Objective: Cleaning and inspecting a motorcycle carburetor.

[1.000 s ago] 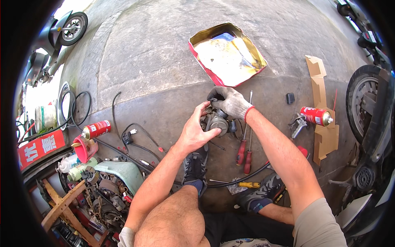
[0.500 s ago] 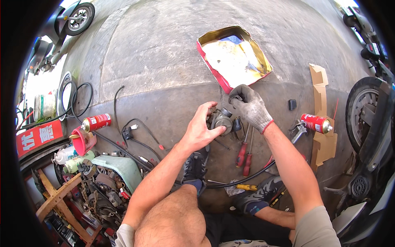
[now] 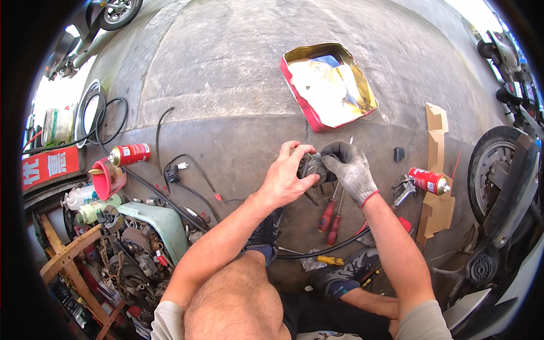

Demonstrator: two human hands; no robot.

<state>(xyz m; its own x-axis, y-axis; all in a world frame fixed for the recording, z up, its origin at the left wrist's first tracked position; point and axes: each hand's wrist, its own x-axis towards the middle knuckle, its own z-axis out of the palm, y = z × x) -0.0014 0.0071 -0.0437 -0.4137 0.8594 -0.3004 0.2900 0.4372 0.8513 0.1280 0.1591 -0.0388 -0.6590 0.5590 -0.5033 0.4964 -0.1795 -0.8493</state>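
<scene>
My bare left hand grips a small metal carburetor from its left side, thumb in front and fingers behind, above the floor between my feet. My right hand wears a grey, dark-stained work glove. Its thumb and forefinger are pinched against the carburetor's upper right side; anything between them is hidden. Two red-handled screwdrivers lie on the floor just below, their shafts running up under the glove. A yellow-handled screwdriver lies nearer, beside my shoe.
Beyond my hands stands a red-rimmed tin tray with stained, pale contents. To the right are a red spray can, opened cardboard and a motorbike wheel. At left are another spray can, cables and a green parts bin.
My gloved right hand has come down from above the carburetor onto its upper right side. My left hand still holds the carburetor, its fingers now closer around it. The view has shifted slightly.
</scene>
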